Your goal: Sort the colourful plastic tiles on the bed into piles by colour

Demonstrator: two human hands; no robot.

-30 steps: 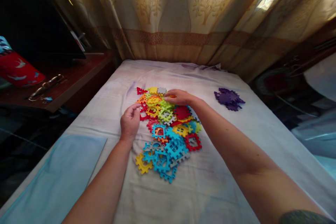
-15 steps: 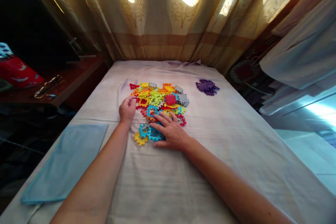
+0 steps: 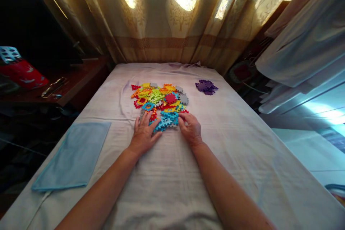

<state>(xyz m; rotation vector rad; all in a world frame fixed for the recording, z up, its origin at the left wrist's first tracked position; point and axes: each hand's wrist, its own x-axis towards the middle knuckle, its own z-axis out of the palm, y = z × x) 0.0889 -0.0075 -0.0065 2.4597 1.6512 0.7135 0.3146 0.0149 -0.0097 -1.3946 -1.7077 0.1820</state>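
Note:
A heap of toothed plastic building pieces [image 3: 155,96] in red, yellow, orange, green, grey and blue lies on the sheet. At its near edge, light-blue pieces [image 3: 165,120] are bunched between my two hands. My left hand [image 3: 144,133] rests at the near left of the heap, its fingers spread and touching the pieces. My right hand [image 3: 191,127] is at the near right edge, fingers curled in against the blue pieces. Whatever sits between its fingertips is hidden.
A separate pile of purple pieces [image 3: 206,87] lies at the far right. A folded light-blue cloth [image 3: 75,154] with a white cord is on the left. Beyond the bed are a curtain [image 3: 159,25] and a dark wooden desk [image 3: 88,75]; clothes hang at right.
My left hand has moved nearer and right, its fingers spreading. My right hand has shifted right, its fingers curling. The near blue pieces are now pushed in closer to the heap.

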